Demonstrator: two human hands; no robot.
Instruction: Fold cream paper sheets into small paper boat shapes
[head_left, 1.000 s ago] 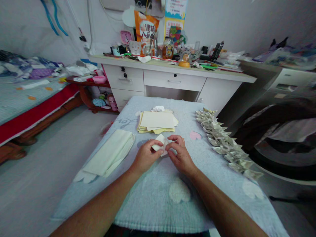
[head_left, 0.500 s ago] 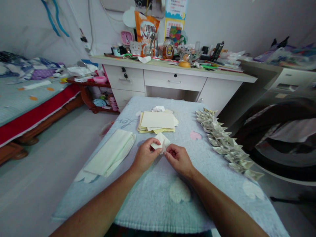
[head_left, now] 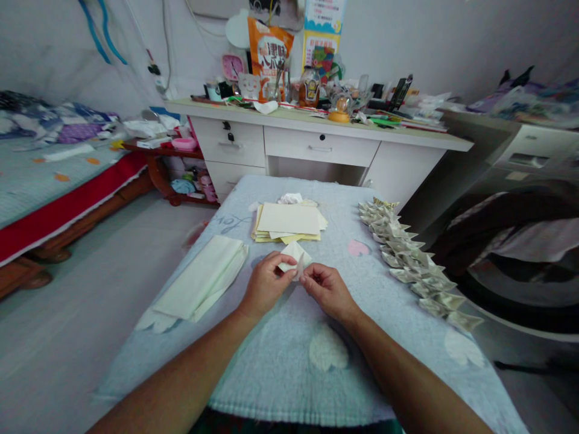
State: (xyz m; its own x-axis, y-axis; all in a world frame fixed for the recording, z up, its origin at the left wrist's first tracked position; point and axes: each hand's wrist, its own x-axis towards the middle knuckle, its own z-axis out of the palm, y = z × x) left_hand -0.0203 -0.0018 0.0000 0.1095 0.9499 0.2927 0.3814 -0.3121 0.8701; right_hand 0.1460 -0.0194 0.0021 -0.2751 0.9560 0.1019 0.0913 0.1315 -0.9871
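Note:
A small folded piece of white paper [head_left: 295,252] is held up between both hands, with a flap standing out near its middle. My left hand [head_left: 266,283] pinches its left side between thumb and fingers. At the lower right edge, my right hand [head_left: 326,288] grips the paper with thumb and bent fingers. Just beyond the hands lies a stack of cream paper sheets [head_left: 289,218]. To the left rests a larger folded pale sheet [head_left: 201,280]. Along the right side runs a row of folded paper pieces with pointed ends [head_left: 414,265].
A blue cloth [head_left: 266,374] covers the table. Crumpled white paper [head_left: 290,198] lies behind the stack. Past the table stands a white desk [head_left: 321,141] crowded with jars and an orange bag [head_left: 270,54]. A washing machine [head_left: 538,150] is on the right, a bed [head_left: 58,172] on the left.
Both hands stay almost in place, still holding the paper. The flap at its middle stands slightly more upright. The view has shifted very slightly.

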